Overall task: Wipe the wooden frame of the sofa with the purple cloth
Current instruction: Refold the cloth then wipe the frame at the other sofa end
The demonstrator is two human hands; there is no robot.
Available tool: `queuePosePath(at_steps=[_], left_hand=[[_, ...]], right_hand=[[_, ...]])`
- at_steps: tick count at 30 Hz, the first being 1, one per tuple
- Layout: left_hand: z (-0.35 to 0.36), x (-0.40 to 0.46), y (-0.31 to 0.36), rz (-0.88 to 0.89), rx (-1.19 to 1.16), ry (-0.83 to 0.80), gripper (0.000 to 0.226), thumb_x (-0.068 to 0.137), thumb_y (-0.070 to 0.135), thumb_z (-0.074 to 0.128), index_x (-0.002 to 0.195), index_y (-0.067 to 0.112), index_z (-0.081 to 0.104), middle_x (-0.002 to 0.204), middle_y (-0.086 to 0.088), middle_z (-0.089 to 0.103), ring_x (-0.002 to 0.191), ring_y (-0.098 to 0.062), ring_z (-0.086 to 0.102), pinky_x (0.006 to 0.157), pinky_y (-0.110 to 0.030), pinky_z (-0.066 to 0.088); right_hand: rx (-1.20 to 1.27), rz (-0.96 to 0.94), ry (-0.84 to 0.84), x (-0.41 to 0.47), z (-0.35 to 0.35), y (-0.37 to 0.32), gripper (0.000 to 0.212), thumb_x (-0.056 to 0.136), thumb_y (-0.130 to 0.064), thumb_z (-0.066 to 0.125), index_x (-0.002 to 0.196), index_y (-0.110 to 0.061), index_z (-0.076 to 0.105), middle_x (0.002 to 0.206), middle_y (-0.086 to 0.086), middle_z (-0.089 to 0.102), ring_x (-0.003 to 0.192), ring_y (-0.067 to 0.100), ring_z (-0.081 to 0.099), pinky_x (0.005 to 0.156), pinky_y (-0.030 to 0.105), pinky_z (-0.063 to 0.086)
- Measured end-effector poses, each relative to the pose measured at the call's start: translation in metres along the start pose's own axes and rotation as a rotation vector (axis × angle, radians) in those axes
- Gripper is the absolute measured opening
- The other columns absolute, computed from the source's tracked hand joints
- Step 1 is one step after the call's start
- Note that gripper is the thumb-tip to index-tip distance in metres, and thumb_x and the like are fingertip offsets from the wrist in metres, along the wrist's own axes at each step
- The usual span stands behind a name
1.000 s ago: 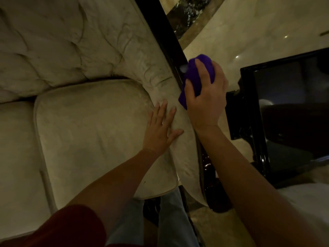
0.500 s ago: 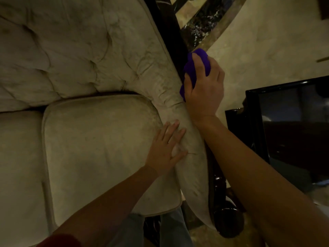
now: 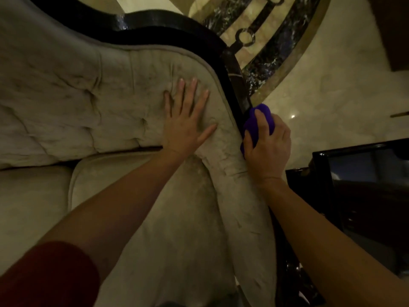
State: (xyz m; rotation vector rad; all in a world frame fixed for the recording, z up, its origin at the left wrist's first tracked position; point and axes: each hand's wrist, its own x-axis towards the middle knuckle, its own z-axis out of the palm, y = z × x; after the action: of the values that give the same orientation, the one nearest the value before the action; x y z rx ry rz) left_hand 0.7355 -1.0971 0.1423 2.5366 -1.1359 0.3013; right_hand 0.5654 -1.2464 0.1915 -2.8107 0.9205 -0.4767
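Fingers [image 3: 261,121] of your right hand [image 3: 269,147] clutch the bunched purple cloth [image 3: 254,127] against the sofa's dark wooden frame [image 3: 230,85]; your left hand [image 3: 186,120] rests spread; follow the curve, pressing evenly.

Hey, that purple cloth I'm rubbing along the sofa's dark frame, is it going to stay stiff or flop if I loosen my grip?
Probably flop: the purple cloth sits bunched into soft folds under the right hand, so it looks limp and light. Pressed against the glossy wooden frame, it may slide easily, so a firm hold likely helps.

Living room: tufted sofa [image 3: 88,103], marble floor [image 3: 332,85]
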Motion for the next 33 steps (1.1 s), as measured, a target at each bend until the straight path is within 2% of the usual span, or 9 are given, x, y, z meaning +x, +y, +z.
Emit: queuePosePath(at_steps=[7,11,16,20,23,25,30,33], left_hand=[[0.016,0.0,-0.005,-0.003,0.01,0.063,0.085,0.099,0.067,0.05,0.165,0.02,0.024,0.17,-0.02,0.023,0.157,-0.041,0.015,0.124,-0.071,0.012],[0.012,0.0,0.001,-0.001,0.008,0.05,0.083,0.099,0.065,0.053,0.164,0.019,0.028,0.17,-0.02,0.027,0.157,-0.041,0.019,0.123,-0.071,0.015],[0.013,0.0,0.001,-0.016,0.021,0.071,0.082,0.098,0.064,0.056,0.161,0.017,0.034,0.17,-0.016,0.025,0.156,-0.041,0.023,0.122,-0.072,0.017],[0.018,0.001,0.001,-0.001,-0.013,0.099,0.081,0.097,0.065,0.057,0.161,0.02,0.034,0.17,-0.014,0.029,0.159,-0.037,0.019,0.126,-0.068,0.009],[0.018,0.0,0.002,-0.018,-0.042,0.101,0.079,0.097,0.063,0.058,0.16,0.02,0.038,0.17,-0.009,0.024,0.159,-0.037,0.019,0.126,-0.067,0.011],[0.013,0.0,0.004,-0.025,-0.073,0.089,0.076,0.097,0.061,0.06,0.158,0.02,0.041,0.17,-0.01,0.027,0.159,-0.036,0.02,0.126,-0.068,0.014],[-0.05,-0.012,-0.008,-0.013,-0.353,0.002,0.065,0.098,0.039,0.07,0.153,0.016,0.047,0.167,-0.014,0.037,0.158,-0.035,0.028,0.122,-0.062,0.029],[-0.116,-0.012,-0.05,-0.017,-0.313,0.016,0.061,0.098,0.039,0.068,0.152,0.017,0.048,0.167,-0.015,0.036,0.156,-0.034,0.031,0.12,-0.057,0.036]], right_hand=[[0.149,-0.134,0.125,0.058,0.014,-0.027,0.059,0.098,-0.039,0.065,0.148,-0.026,0.036,0.144,0.025,0.055,0.127,0.042,0.055,0.099,0.052,0.051],[0.234,-0.285,0.224,0.121,0.007,-0.055,0.051,0.099,-0.037,0.066,0.146,-0.021,0.055,0.141,0.025,0.058,0.125,0.043,0.058,0.101,0.051,0.051],[0.234,-0.418,0.147,0.187,-0.006,-0.099,0.051,0.097,-0.047,0.06,0.138,-0.017,0.065,0.133,0.019,0.064,0.117,0.04,0.061,0.09,0.047,0.053],[0.168,-0.469,0.132,0.21,-0.004,-0.138,0.054,0.097,-0.052,0.054,0.139,-0.019,0.062,0.133,0.019,0.063,0.118,0.041,0.059,0.09,0.047,0.05],[0.115,-0.503,0.133,0.217,0.001,-0.154,0.054,0.098,-0.054,0.051,0.14,-0.021,0.058,0.135,0.018,0.061,0.119,0.042,0.058,0.089,0.048,0.049],[0.077,-0.519,0.134,0.219,0.002,-0.158,0.053,0.098,-0.054,0.05,0.14,-0.021,0.057,0.136,0.019,0.061,0.12,0.043,0.057,0.088,0.049,0.049],[0.058,-0.526,0.102,0.217,-0.002,-0.16,0.055,0.099,-0.054,0.048,0.14,-0.019,0.058,0.134,0.02,0.061,0.119,0.043,0.057,0.092,0.048,0.048],[0.026,-0.493,0.072,0.215,-0.007,-0.165,0.053,0.098,-0.053,0.049,0.137,-0.02,0.058,0.132,0.022,0.061,0.116,0.044,0.058,0.091,0.049,0.048]])
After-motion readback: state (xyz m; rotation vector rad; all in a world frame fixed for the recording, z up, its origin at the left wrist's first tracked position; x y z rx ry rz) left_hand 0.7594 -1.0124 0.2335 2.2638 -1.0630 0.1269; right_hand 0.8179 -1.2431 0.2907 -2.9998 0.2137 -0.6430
